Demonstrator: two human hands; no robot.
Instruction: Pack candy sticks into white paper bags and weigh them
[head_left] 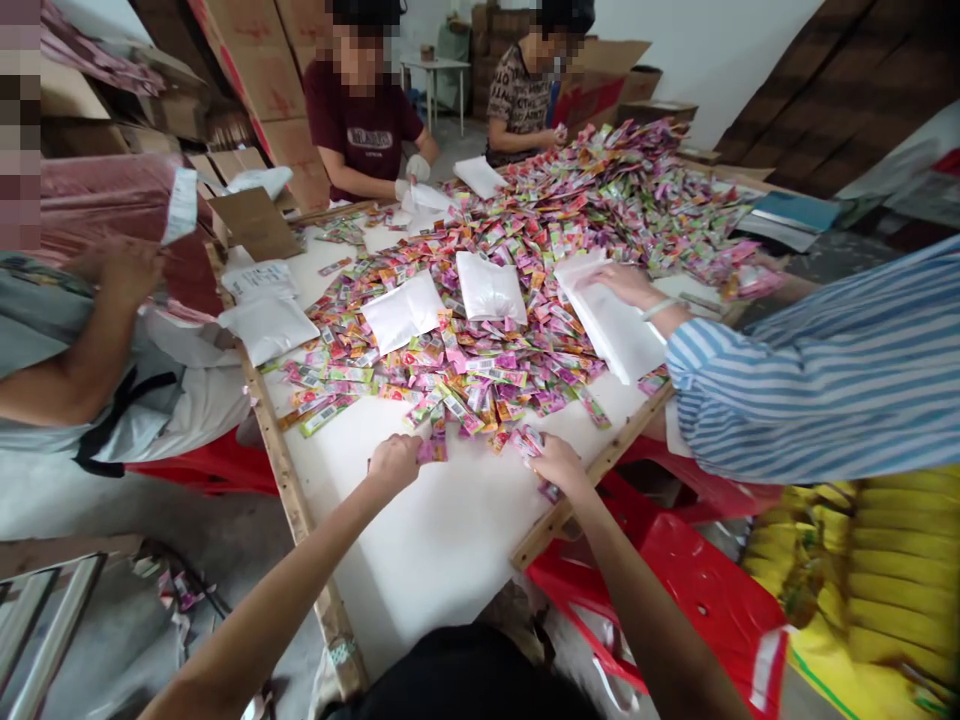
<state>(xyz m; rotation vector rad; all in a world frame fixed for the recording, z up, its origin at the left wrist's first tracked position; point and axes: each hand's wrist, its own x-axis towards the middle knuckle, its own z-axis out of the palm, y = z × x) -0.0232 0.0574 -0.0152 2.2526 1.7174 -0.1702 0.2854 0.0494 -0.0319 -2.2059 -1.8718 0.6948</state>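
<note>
My left hand [395, 463] is closed at the near edge of a large heap of small colourful sachets [487, 370]. A pink sachet [433, 447] sticks out from its fingers. To the right, my right hand [556, 464] grips a few pink and white sachets [527, 441], with another dark pink one [550, 491] just below the palm. Both hands are low over the white tabletop [420, 540]. On the heap in front of them lie two white pouches, one on the left [403, 312] and one in the middle [491, 287].
A wooden rim [289, 480] edges the table. On the right, a person in a striped sleeve [810, 365] touches a white bag [611, 325]. Two people work at the far side, another sits left. Filled white bags [268, 325] lie left; a red stool [690, 580] stands right.
</note>
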